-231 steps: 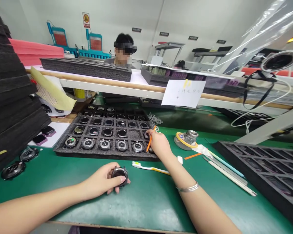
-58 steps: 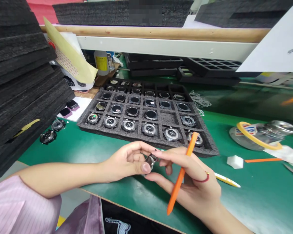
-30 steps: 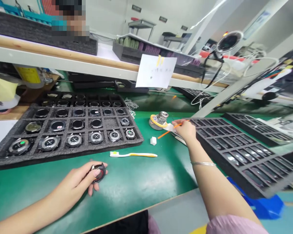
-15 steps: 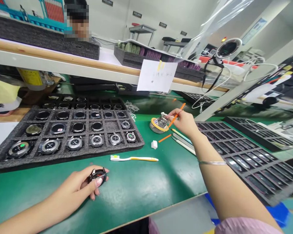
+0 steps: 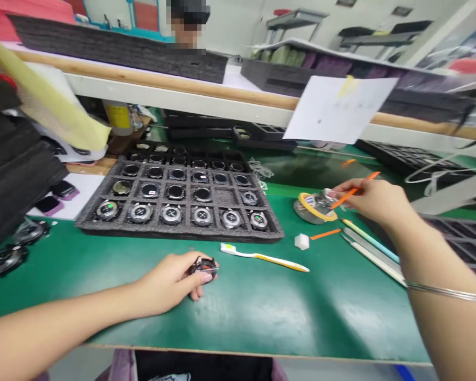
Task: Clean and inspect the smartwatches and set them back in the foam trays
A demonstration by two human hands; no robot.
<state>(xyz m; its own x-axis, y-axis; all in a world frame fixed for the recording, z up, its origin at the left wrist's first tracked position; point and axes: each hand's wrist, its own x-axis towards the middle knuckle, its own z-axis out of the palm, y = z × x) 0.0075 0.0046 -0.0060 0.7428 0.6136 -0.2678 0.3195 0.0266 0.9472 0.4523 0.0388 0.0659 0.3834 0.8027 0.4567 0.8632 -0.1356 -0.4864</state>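
My left hand point(image 5: 170, 280) rests on the green mat, fingers closed round a round black watch case point(image 5: 203, 266). My right hand point(image 5: 375, 201) reaches out to the right and pinches a thin orange stick point(image 5: 351, 192) whose tip meets a small metal dispenser bottle point(image 5: 321, 203) ringed by yellow tape. A dark foam tray point(image 5: 174, 233) holding several watch cases lies beyond my left hand. A toothbrush with a yellow handle point(image 5: 265, 256) lies on the mat between my hands.
A white foam cube point(image 5: 302, 241), a second orange stick point(image 5: 325, 233) and two pale rods point(image 5: 371, 251) lie by the bottle. Black foam trays are stacked at left point(image 5: 11, 174); another tray sits at right point(image 5: 460, 238). A person sits behind the shelf point(image 5: 186, 24).
The view has swung left. My right hand with the orange stick has stayed at the metal bottle. My left hand still holds the watch case on the mat.
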